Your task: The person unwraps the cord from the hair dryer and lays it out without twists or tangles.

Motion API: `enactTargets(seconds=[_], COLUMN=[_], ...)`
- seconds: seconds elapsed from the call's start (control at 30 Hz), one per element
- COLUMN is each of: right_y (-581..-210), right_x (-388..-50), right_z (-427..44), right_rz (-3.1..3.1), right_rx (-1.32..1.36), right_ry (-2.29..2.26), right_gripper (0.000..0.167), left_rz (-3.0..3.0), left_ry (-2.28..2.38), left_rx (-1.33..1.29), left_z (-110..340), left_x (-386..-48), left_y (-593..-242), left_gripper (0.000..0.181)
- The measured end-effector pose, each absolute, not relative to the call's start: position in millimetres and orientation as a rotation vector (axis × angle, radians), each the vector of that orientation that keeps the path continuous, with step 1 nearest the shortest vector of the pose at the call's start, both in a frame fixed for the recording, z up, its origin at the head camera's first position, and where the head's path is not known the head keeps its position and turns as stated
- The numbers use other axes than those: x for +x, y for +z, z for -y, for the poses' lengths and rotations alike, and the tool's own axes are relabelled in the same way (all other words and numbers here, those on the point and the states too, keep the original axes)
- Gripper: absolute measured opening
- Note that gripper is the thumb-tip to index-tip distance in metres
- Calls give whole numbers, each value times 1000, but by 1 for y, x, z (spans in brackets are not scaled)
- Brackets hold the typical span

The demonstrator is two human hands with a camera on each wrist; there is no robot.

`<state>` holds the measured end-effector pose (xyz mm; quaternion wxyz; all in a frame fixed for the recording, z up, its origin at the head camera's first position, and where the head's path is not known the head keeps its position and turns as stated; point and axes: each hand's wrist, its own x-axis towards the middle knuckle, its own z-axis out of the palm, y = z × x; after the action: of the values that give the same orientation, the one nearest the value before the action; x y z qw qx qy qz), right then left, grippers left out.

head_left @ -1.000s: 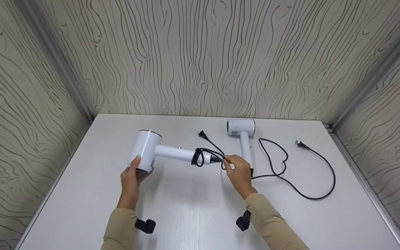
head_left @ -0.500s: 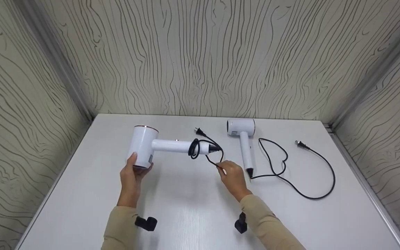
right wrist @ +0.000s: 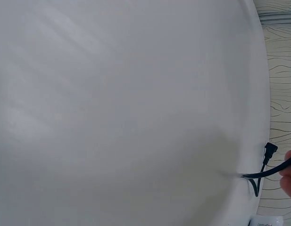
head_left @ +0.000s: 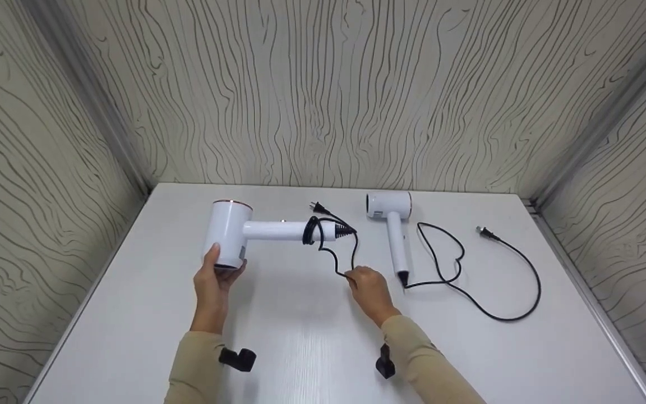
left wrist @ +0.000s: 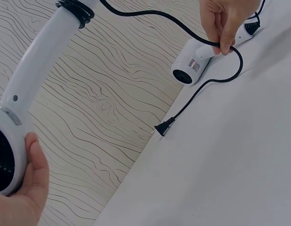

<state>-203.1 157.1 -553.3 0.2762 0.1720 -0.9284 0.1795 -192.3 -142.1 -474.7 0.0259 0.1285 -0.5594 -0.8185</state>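
A white hair dryer [head_left: 227,230] is held above the table in the head view, its handle pointing right. My left hand [head_left: 211,289] grips the lower end of its barrel, thumb in front. Black cord [head_left: 336,264] is looped around the handle near its end. My right hand [head_left: 370,290] pinches the cord below and right of the handle. In the left wrist view the cord runs from the handle to the right fingers, then down to a two-pin plug [left wrist: 165,126]. The right wrist view catches only some fingertips [right wrist: 289,186] on the cord.
A second white hair dryer [head_left: 389,205] lies on the white table [head_left: 300,348] at the back right. Its unwound cord [head_left: 538,286] curves across the right side and ends in a plug [head_left: 487,233]. Patterned walls [head_left: 312,95] stand behind and at both sides.
My right hand has moved down and slightly left, drawing a loop of cord away from the handle. The held hair dryer has risen slightly in view and its handle has levelled.
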Motion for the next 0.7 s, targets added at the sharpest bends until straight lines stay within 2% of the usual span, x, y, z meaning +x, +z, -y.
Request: enactTargets(seconds=[0.27,0.7], right_y=[-561,-566], right_x=[-203,-206], right_z=[-152,-162], right_rz=[2546,2583], right_rx=[501,420], right_ry=[400,304], right_gripper=[7,4], left_rz=[1710,1648], left_ry=[-2533,-2548], left_rx=[437,502], left_z=[140,139], left_x=[-193,-194], left_y=[-476,-475], left_gripper=[62,67])
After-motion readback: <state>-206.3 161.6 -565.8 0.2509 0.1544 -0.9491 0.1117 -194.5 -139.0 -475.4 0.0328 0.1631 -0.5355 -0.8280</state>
